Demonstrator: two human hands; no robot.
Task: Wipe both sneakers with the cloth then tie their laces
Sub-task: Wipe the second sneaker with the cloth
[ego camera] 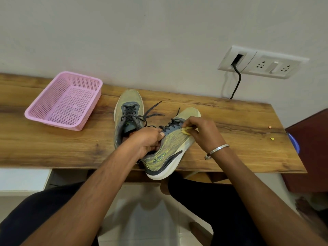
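Observation:
Two yellow-green sneakers with grey tongues and dark laces are on the wooden table (230, 139). The left sneaker (128, 110) lies flat, toe toward the wall, its laces loose. The right sneaker (170, 148) is tilted on its side, its heel past the table's front edge. My left hand (148, 141) grips this sneaker at its collar. My right hand (202, 133) pinches a small yellow cloth (186, 130) against the sneaker's upper, near the laces. Most of the cloth is hidden under the fingers.
A pink perforated plastic basket (35, 110) sits at the table's back left. A wall socket panel (260, 62) with a black cable is at the right. Two small crumbs (272, 138) lie near the table's right end. A dark red object (310, 148) stands to the right.

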